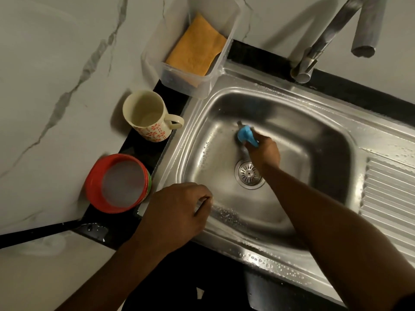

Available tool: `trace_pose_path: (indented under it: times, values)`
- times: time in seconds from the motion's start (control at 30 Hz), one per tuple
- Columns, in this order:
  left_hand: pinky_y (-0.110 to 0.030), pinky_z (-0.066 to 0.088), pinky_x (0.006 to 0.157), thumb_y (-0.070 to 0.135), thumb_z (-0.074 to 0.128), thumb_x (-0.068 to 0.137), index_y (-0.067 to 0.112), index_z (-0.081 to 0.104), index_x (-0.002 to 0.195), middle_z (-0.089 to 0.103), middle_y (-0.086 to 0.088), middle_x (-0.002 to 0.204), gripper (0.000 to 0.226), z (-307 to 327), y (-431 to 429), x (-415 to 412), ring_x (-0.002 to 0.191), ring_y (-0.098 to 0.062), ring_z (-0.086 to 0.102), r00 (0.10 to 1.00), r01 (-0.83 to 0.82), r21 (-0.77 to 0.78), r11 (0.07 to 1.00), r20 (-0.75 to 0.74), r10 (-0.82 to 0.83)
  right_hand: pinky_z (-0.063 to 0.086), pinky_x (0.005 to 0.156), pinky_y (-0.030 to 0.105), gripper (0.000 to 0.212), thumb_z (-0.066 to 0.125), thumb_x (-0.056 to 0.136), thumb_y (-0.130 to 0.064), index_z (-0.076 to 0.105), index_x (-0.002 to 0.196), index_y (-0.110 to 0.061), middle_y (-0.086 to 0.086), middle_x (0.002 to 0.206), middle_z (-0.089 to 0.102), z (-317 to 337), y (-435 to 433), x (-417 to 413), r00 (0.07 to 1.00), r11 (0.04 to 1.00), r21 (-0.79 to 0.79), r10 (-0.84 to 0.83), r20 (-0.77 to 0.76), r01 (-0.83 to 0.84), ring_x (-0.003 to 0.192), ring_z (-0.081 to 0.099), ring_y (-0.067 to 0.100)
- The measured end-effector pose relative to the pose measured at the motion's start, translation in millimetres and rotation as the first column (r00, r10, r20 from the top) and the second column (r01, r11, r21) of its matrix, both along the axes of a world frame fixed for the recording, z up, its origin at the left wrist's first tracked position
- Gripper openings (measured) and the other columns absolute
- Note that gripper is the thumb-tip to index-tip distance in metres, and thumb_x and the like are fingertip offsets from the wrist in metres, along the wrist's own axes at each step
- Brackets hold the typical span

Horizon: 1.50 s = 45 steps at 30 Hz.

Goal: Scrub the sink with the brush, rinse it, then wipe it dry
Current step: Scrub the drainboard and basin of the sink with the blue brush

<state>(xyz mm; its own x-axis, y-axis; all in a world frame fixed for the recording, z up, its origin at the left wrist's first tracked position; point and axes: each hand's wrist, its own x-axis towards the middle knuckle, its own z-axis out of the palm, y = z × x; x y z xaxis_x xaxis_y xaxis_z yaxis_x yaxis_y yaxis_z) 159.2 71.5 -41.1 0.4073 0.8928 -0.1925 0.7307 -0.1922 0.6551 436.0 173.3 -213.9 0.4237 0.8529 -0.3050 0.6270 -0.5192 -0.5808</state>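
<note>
A stainless steel sink (318, 140) fills the middle of the head view, wet with droplets along its rim. My right hand (263, 153) reaches into the basin and grips a blue brush (247, 135), whose head presses on the basin floor just beyond the drain (248, 173). The brush is blurred. My left hand (177, 212) rests on the sink's near left rim with its fingers curled over the edge. An orange cloth (195, 48) lies folded in a clear plastic tub (179, 83) at the sink's far left corner.
A steel tap (325, 37) rises at the far right, its spout above the basin. A cream mug (148, 115) with red flowers and a red bowl (116, 182) stand on the black counter to the left. A ribbed drainboard (390, 198) lies to the right.
</note>
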Motion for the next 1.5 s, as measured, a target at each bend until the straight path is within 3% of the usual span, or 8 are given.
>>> trace_pose_path:
  times: [0.3,0.5,0.63,0.83,1.0,1.13,1.4,1.5]
  values:
    - [-0.034,0.057,0.067,0.049,0.049,0.095,0.032,0.071,0.097,0.069,0.013,0.084,0.028,1,3,0,0.076,-0.007,0.064,1.0,0.007,-0.026,1.0,-0.003,-0.007,0.058,0.081,0.035,0.056,0.055,0.099,-0.055,0.044,0.153,-0.048,-0.003,0.099,0.079,-14,-87,-25,0.593,0.591,-0.078,0.805,-0.004,-0.803,0.082,0.072,0.013]
    - [-0.039,0.056,0.067,0.041,0.054,0.096,0.032,0.07,0.093,0.068,0.013,0.083,0.019,0,2,-4,0.076,-0.008,0.064,1.0,0.005,-0.014,1.0,-0.012,-0.005,0.046,0.082,0.025,0.058,0.074,0.09,-0.055,0.055,0.145,-0.047,-0.014,0.117,0.071,-6,-2,-11,0.988,0.989,0.023,0.147,-0.051,-0.146,0.103,0.067,0.008]
    - [-0.04,0.056,0.067,0.042,0.055,0.095,0.033,0.069,0.095,0.068,0.013,0.085,0.017,-4,6,-4,0.077,-0.008,0.065,1.0,0.017,-0.028,0.999,0.002,-0.017,0.052,0.084,0.028,0.059,0.074,0.088,-0.05,0.057,0.144,-0.046,-0.005,0.122,0.075,-2,11,-37,0.994,0.999,0.008,0.049,-0.1,-0.048,0.107,0.072,0.018]
    - [-0.036,0.055,0.061,0.037,0.062,0.094,0.031,0.067,0.092,0.064,0.014,0.074,0.008,-5,14,9,0.067,-0.008,0.06,1.0,0.021,0.07,0.997,0.01,-0.022,0.058,0.083,0.035,0.061,0.058,0.094,-0.064,0.034,0.15,-0.062,-0.002,0.116,0.076,-5,-85,-49,0.849,0.848,-0.047,0.529,0.024,-0.527,0.099,0.073,0.018]
    - [-0.037,0.056,0.063,0.036,0.061,0.095,0.03,0.071,0.089,0.067,0.014,0.076,0.012,-7,21,11,0.069,-0.008,0.063,0.998,0.059,0.053,0.997,0.02,-0.06,0.056,0.087,0.031,0.052,0.067,0.092,-0.058,0.052,0.142,-0.054,-0.01,0.111,0.075,-2,-78,36,0.997,0.999,-0.037,-0.037,0.067,0.04,0.098,0.07,0.011]
    - [-0.034,0.056,0.063,0.035,0.065,0.095,0.031,0.072,0.089,0.068,0.016,0.077,0.01,-7,24,12,0.069,-0.007,0.063,0.998,0.064,0.052,0.997,0.013,-0.065,0.06,0.096,0.041,0.042,0.074,0.092,-0.049,0.07,0.129,-0.029,-0.009,0.108,0.078,-10,-77,31,0.819,0.813,0.134,-0.536,-0.205,0.566,0.101,0.073,0.008]
    - [-0.035,0.056,0.065,0.038,0.066,0.094,0.032,0.072,0.092,0.069,0.016,0.081,0.008,-11,28,15,0.074,-0.007,0.064,0.996,0.094,0.049,0.994,-0.009,-0.093,0.056,0.074,0.034,0.053,0.063,0.099,-0.042,0.048,0.149,-0.049,0.0,0.118,0.075,8,-32,-53,0.998,0.999,-0.012,-0.044,0.039,0.045,0.094,0.071,0.024]
    - [-0.033,0.057,0.066,0.036,0.068,0.095,0.032,0.073,0.093,0.07,0.018,0.082,0.007,-11,30,15,0.074,-0.005,0.064,0.994,0.109,0.049,0.993,0.002,-0.11,0.06,0.082,0.037,0.054,0.071,0.087,-0.053,0.057,0.139,-0.053,-0.007,0.11,0.077,-6,-49,-1,0.953,0.953,-0.017,-0.302,-0.015,0.302,0.095,0.074,0.019]
